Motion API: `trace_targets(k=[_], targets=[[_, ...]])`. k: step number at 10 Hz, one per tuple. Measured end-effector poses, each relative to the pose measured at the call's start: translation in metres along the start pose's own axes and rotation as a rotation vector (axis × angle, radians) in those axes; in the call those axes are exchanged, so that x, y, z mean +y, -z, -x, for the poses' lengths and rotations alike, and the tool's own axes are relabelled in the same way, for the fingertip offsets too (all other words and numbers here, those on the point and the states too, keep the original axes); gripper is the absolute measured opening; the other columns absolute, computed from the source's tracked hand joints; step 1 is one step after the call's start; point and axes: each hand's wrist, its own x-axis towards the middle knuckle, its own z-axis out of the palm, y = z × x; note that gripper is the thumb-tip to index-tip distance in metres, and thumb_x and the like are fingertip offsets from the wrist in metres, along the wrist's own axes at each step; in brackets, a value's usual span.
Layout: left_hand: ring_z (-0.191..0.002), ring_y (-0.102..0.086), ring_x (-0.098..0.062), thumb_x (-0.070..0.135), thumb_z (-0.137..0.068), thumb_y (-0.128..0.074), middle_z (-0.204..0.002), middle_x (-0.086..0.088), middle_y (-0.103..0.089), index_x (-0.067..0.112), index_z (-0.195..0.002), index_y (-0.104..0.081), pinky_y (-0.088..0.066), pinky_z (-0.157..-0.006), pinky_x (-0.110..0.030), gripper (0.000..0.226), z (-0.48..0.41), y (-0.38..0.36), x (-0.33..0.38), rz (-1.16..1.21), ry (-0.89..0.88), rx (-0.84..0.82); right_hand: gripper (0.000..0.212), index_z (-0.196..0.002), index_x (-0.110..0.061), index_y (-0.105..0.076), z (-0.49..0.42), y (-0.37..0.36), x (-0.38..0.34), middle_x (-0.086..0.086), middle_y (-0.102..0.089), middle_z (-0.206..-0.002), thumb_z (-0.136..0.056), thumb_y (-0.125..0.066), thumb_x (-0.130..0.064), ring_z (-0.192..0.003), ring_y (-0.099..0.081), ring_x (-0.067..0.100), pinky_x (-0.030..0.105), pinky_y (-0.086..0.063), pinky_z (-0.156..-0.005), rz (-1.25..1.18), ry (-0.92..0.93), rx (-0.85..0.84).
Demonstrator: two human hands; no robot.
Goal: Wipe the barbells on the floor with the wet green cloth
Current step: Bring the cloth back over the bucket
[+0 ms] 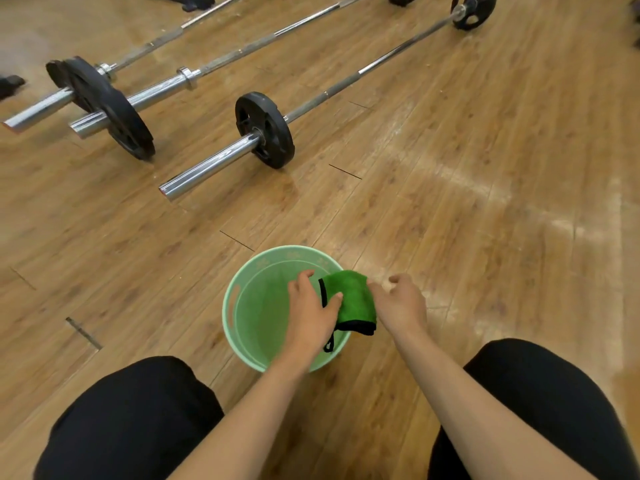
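Wood-plank floor (485, 202) - wide stretch of planks on the R side and in front of the bucket. Three chrome steel barbells w/ black plates lie parallel on the floor, running diagonally from lower L to upper R. Nearest barbell (346, 81) has its sleeve end pointing toward the bucket, well apart from it. Middle barbell (156, 91) and far barbell (34, 110) sit just beside each other at L, sleeve ends near the frame edge. Round light-green plastic bucket (277, 252) stands on the floor btwn the person's black-trousered knees (131, 417), near centre.

Green terry cloth w/ black trim (353, 299) is held up over the bucket's R rim, directly btwn both hands, well short of all the barbells. Its black loop dangles down by the rim. Left hand (308, 313) is over the bucket's opening - thumb lies on the cloth's black-trimmed L edge and pinches it, fingers reach fwd over the bucket. Right hand (401, 303) is just outside the rim, fingers curled, gripping the cloth's R edge. Hands near each other, cloth spanning the gap.
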Motion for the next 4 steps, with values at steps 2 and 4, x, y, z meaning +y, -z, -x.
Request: trace_targets(k=[2, 4], targets=[[-0.105, -0.062, -0.012, 0.014, -0.099, -0.065, -0.112, 0.005, -0.067, 0.017, -0.113, -0.066, -0.05, -0.098, -0.033, 0.014, 0.016, -0.007, 0.0, -0.097, -0.181, -0.096, 0.015, -0.107, -0.021, -0.073, 0.004, -0.008, -0.006, -0.006, -0.066, -0.093, -0.104, -0.058, -0.025, -0.09, -0.06, 0.015, 0.025, -0.04, -0.065, 0.144, 0.223, -0.162], [-0.107, -0.062, -0.008, 0.018, -0.103, -0.061, -0.116, 0.006, -0.068, 0.017, -0.116, -0.068, -0.052, -0.098, -0.029, 0.015, 0.013, 0.016, 0.003, -0.091, -0.136, -0.135, 0.043, -0.121, -0.015, -0.07, 0.014, -0.005, -0.021, 0.003, -0.071, -0.111, -0.106, -0.047, -0.048, -0.103, -0.064, 0.024, 0.037, -0.049, -0.083, 0.093, 0.096, -0.089]])
